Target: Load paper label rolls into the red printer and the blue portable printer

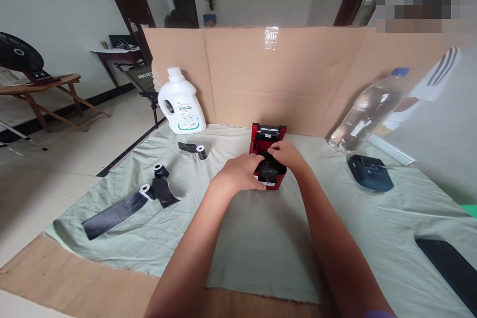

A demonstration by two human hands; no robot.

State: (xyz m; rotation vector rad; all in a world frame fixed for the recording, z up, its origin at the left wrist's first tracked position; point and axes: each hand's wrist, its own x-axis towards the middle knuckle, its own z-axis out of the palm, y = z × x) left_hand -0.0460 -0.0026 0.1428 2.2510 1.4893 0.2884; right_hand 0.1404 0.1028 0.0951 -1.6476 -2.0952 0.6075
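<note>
To the near right of the red printer [263, 147], a phone [449, 266] lies on the cloth [261, 248]. The printer sits on the cloth, its lid raised. The left hand [238, 173] spreads over its left side, the right hand [287, 155] bends over its opening; whether either grips, one cannot tell. Inside lies a black roll [267, 173]. Three loose rolls [160, 170] lie left of the printer, a dark box [370, 173] right. Beyond it stand a white jug [182, 102], left, and cardboard [272, 74].

Red device [264, 148]: lid [268, 131] raised | touched by left hand [241, 171] and right hand [286, 155] | black rolls [161, 171] seen on cloth [261, 238], left
</note>
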